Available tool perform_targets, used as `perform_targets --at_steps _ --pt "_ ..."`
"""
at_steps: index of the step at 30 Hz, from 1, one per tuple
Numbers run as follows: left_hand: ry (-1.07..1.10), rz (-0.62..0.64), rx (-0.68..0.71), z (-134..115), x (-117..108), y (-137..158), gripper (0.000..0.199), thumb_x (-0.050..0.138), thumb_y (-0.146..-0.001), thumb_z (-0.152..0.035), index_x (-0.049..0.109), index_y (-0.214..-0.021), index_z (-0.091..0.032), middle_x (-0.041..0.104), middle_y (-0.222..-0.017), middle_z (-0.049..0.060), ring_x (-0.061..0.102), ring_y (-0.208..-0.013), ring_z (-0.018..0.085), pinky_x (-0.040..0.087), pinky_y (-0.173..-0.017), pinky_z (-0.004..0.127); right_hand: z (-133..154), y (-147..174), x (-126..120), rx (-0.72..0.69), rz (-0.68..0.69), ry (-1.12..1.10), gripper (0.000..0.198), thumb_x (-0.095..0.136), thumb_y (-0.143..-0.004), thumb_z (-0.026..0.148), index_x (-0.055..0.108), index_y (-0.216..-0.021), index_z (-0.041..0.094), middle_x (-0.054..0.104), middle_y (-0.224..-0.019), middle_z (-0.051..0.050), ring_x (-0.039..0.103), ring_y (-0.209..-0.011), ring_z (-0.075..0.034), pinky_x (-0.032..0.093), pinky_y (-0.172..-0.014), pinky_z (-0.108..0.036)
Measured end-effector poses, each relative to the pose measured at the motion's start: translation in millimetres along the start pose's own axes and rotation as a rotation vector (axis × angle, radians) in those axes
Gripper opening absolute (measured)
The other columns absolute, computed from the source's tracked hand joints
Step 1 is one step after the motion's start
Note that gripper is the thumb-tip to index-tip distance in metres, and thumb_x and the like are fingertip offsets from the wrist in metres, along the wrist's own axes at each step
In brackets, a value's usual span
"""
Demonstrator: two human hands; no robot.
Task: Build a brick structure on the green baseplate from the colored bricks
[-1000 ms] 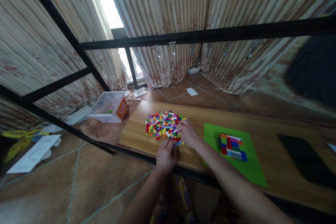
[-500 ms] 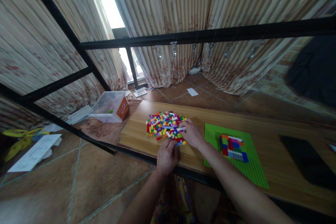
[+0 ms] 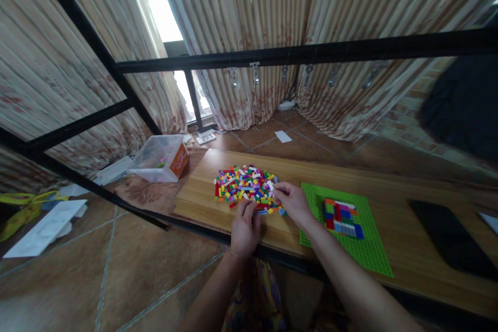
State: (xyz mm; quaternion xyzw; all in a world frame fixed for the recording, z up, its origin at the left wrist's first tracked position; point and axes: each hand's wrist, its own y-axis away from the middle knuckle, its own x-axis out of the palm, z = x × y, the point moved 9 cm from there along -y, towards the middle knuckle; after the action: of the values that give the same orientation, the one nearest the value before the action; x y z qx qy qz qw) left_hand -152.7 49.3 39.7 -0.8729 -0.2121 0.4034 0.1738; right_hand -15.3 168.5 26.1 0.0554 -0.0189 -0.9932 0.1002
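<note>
Right hand [image 3: 292,202] pinches white toy brick [image 3: 270,185] at right edge of brick pile [image 3: 243,182]; green studded baseplate [image 3: 373,241] lies rightward, this hand nearer. Left hand [image 3: 245,231] (grip I cannot tell) at pile's near edge.

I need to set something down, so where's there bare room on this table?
The table has bare wood left of the brick pile, beyond the green baseplate, and between the baseplate and the black panel. It's crowded at the pile's near right, where the left hand and right hand are.
</note>
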Motion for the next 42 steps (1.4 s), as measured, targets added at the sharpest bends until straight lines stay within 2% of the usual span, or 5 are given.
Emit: perform_targets --at_steps 8,16,24,35,42 --pt "0.335 0.087 -0.216 -15.1 1.9 -24.2 0.026 0.046 -0.093 -0.036 0.060 -0.102 -0.017 0.065 -0.087 0.004 0.060 -0.074 0.014 0.049 -0.070 0.027 -8.1 38.5 15.9 0.226 0.013 -0.479 0.038 0.083 -0.055 0.037 0.070 -0.085 0.017 0.067 -0.069 0.000 0.062 -0.060 -0.012 0.053 -0.059 -0.026" --pt "0.799 0.173 -0.473 -6.7 27.0 -36.2 0.026 0.057 -0.082 -0.039 0.054 -0.069 -0.017 0.050 -0.060 -0.005 0.044 -0.055 0.008 0.036 -0.054 0.020 -4.9 45.9 21.1 0.283 0.044 -0.577 0.038 0.086 -0.049 0.036 0.072 -0.078 0.017 0.066 -0.063 0.001 0.059 -0.056 -0.009 0.050 -0.056 -0.022" --pt "1.091 0.166 -0.750 -3.4 45.0 -31.3 0.038 0.071 -0.066 -0.050 0.057 -0.075 -0.016 0.054 -0.061 -0.005 0.045 -0.050 0.006 0.030 -0.048 0.018 -4.2 47.0 14.9 0.208 0.020 -0.506 0.036 0.085 -0.052 0.039 0.073 -0.079 0.017 0.066 -0.063 0.000 0.055 -0.053 -0.009 0.047 -0.053 -0.023" --pt "1.067 0.206 -0.703 -7.9 49.2 -32.8 0.031 0.068 -0.071 -0.043 0.053 -0.067 -0.016 0.044 -0.053 -0.007 0.036 -0.048 0.005 0.026 -0.048 0.017 -12.7 63.3 12.4 0.374 0.067 -0.688 0.035 0.087 -0.051 0.029 0.073 -0.081 0.017 0.065 -0.064 0.002 0.055 -0.053 -0.005 0.048 -0.054 -0.018" --pt "0.297 0.191 -0.300 -7.2 32.3 -72.1 0.014 0.053 -0.083 -0.023 0.063 -0.075 -0.017 0.061 -0.068 0.000 0.055 -0.065 0.012 0.041 -0.064 0.023 -11.2 96.2 -38.2 0.390 -0.008 -0.848 0.037 0.085 -0.060 0.024 0.071 -0.095 0.022 0.069 -0.075 0.002 0.063 -0.063 -0.009 0.054 -0.061 -0.020"
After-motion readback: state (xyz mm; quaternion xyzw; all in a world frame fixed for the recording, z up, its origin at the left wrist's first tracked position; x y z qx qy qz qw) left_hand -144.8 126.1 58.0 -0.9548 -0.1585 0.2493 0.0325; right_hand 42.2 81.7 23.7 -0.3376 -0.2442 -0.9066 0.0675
